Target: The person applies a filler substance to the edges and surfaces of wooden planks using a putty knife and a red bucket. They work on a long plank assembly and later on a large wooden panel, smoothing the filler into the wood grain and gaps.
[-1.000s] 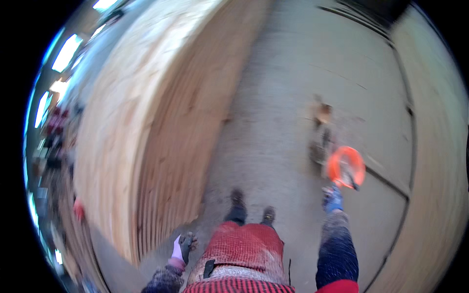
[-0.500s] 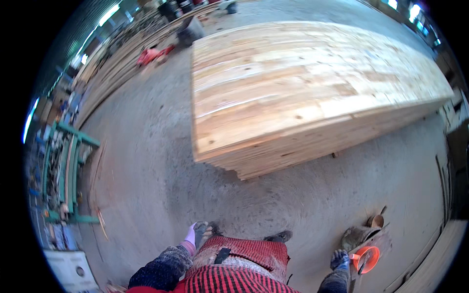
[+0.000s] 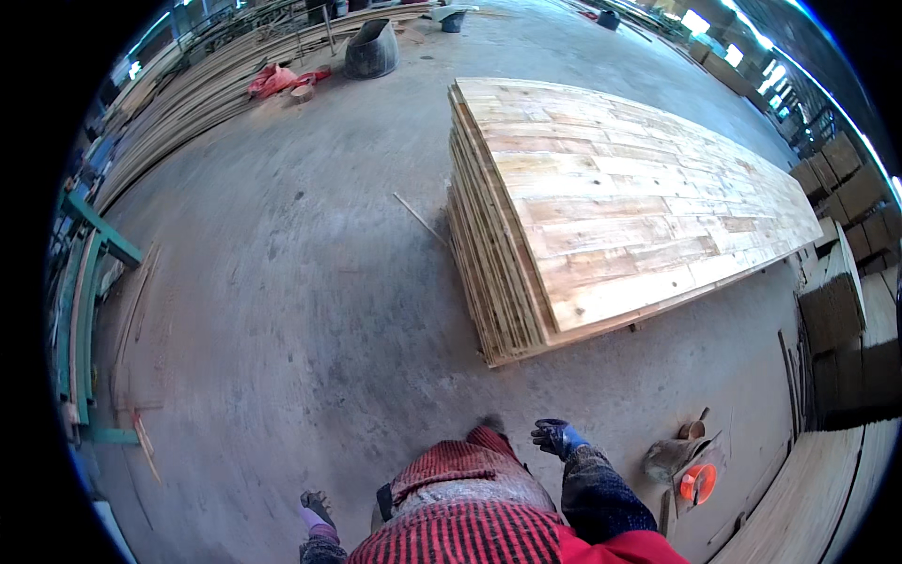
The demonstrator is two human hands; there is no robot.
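Note:
My right hand (image 3: 560, 438), in a blue and dark glove, swings out in front of my body with its fingers apart and nothing in it. It is nearest the near corner of a tall stack of wooden panels (image 3: 648, 202), well short of touching it. At my left side hangs my left hand (image 3: 318, 510), in a purple and grey glove, its fingers loosely apart and holding nothing. The top panel is pale and made of many joined strips. The layered edges of the stack show on its left side.
To my right, an orange bucket (image 3: 697, 483) stands beside a grey container (image 3: 669, 458) and a small brown pot (image 3: 692, 430). Boards (image 3: 799, 498) are piled at the lower right. A green metal frame (image 3: 80, 310) is at left; a dark tub (image 3: 372, 49) stands far ahead.
The view has turned left, so the panel stack sits farther right. My right hand has come forward, away from the orange bucket; my left hand has swung back.

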